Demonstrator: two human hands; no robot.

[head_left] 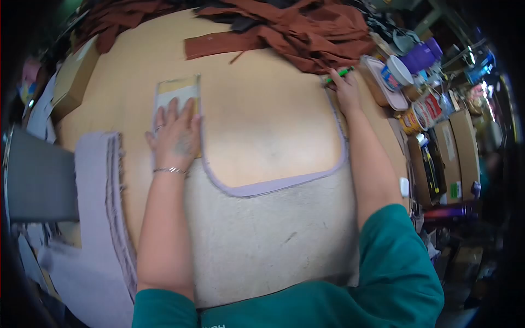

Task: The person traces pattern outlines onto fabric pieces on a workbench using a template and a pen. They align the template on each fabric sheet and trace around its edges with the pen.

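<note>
My left hand (178, 128) lies flat with its fingers spread on a pale template piece (179, 87) at the left arm of a large grey U-shaped panel (273, 235). Lilac fabric (284, 184) shows as a thin border along the panel's curved inner edge. At the upper right, my right hand (344, 90) is closed round a green pen (340, 75), near the top of the panel's right arm. The pen's tip is too small to make out.
Stacked lilac fabric (98, 191) lies at the left, beside a grey box-like object (41, 177). Brown cloth (306, 33) is heaped at the back. Along the right edge stand a plastic tub (396, 74), a purple container (424, 54) and a cardboard box (462, 153). A carton (76, 79) sits back left.
</note>
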